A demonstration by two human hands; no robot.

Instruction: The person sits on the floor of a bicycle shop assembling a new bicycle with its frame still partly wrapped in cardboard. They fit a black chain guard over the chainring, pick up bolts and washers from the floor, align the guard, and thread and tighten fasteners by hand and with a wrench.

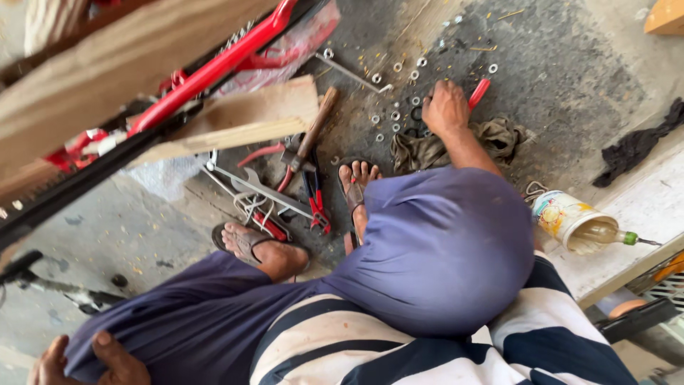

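Down on the gritty floor, the right hand (445, 107) is closing around a red-handled tool (479, 93) among scattered washers (395, 114); stiff and light, I'd judge, best gripped mid-handle. The left hand (89, 360) is clutching the trouser knee (171, 328).

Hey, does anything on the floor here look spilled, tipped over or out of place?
Yes. A paint can lies tipped on its side with a bottle poking from its mouth. Washers and nuts lie scattered loose on the concrete by the right hand, which rests on a red-handled tool.
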